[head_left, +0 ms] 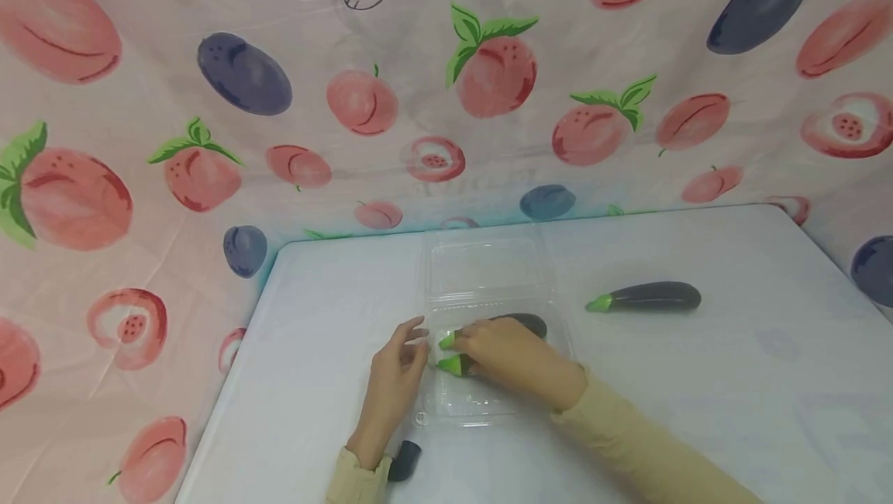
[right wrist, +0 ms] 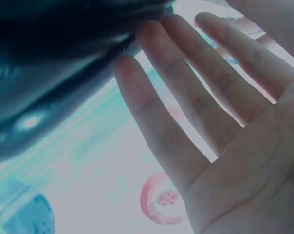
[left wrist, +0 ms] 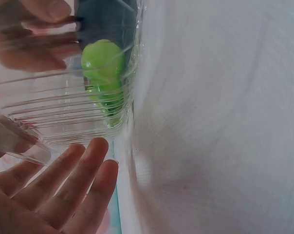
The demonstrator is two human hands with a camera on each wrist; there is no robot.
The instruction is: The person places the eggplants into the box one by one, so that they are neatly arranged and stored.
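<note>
Eggplants: the near eggplant (head_left: 453, 365) and the far eggplant (head_left: 532, 324) lie side by side in my box (head_left: 476, 422), green ends left; lying alike, they seem to waste little room.
Right hand: my right hand (head_left: 512, 353) comes over the box from the near right, which leaves both stems showing at the left. My fingers run nearly straight, a little apart, their tips at a dark eggplant. I take it as light contact, not a grip; which eggplant they meet, and where my thumb rests, I cannot tell.
Left hand: my left hand (head_left: 396, 372) is at the left wall, fingers spread and gently bent, gripping nothing that I can make out. Probably it is there to check any sliding, since the thin box looks light.
Lid: the clear lid (head_left: 488, 271) is laid back on the far side, so nothing covers the eggplants and my right hand has its way in.
Loose eggplant: one loose eggplant (head_left: 652, 297) lies on the table (head_left: 314, 349), right of the box and well apart from it, green end left.
Dark end: by my left sleeve (head_left: 359, 477), a dark piece (head_left: 406, 460) shows on the near left; my wrist hides the rest.
</note>
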